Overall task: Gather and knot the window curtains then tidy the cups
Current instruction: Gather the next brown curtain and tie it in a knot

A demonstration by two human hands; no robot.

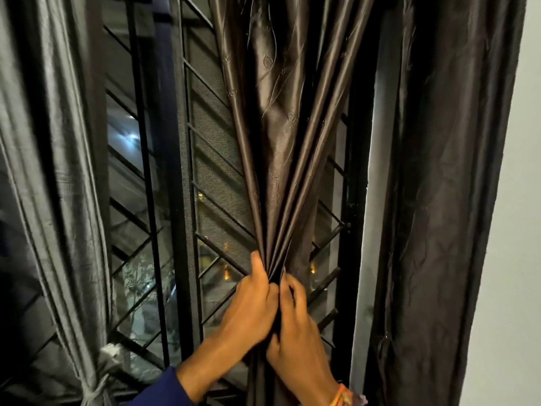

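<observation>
A shiny brown curtain [281, 148] with a faint embroidered pattern hangs in the middle of the window and is bunched into tight folds low down. My left hand [248, 306] grips the bunch from the left, thumb up along the folds. My right hand [295, 326] grips the same bunch from the right, just below and touching the left hand. The gathered cloth runs down between both hands and out of the bottom of the view. No cups are in sight.
A grey curtain [55, 200] hangs at the left, tied with a knot [93, 391] near the bottom. A dark curtain [445, 200] hangs at the right beside a white wall [518, 259]. Black window bars [187, 171] and mesh stand behind.
</observation>
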